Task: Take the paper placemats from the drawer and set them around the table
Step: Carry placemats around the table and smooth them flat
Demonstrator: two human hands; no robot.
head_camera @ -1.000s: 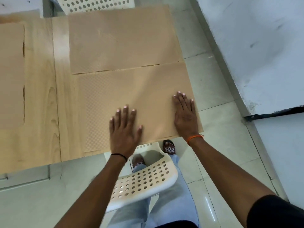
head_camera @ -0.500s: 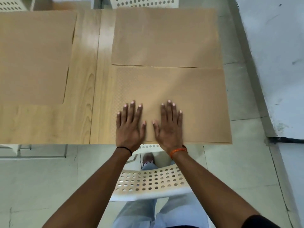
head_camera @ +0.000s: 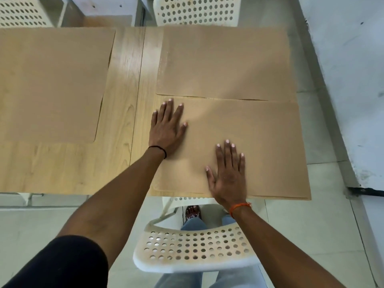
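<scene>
Three brown paper placemats lie on the light wooden table (head_camera: pixel 124 90). The near right placemat (head_camera: pixel 270 146) sits at the table's front edge, its right part reaching past the table's end. My left hand (head_camera: pixel 166 129) rests flat on its left edge, fingers spread. My right hand (head_camera: pixel 228 175) presses flat near its front edge, fingers apart. Neither hand grips anything. The far right placemat (head_camera: pixel 224 61) lies just behind it, edges nearly touching. A third placemat (head_camera: pixel 52 84) covers the left part of the table.
A white perforated chair (head_camera: pixel 193 250) stands between me and the table's front edge. Two more white chairs, one at the back (head_camera: pixel 197 11) and one at the far left (head_camera: pixel 20 13), stand behind the table. A white wall (head_camera: pixel 353 59) runs along the right; tiled floor surrounds.
My left hand has slid up and left to the near mat's left edge. My right hand has shifted right, so the hands are now apart. The view has tilted to show more of the table.
</scene>
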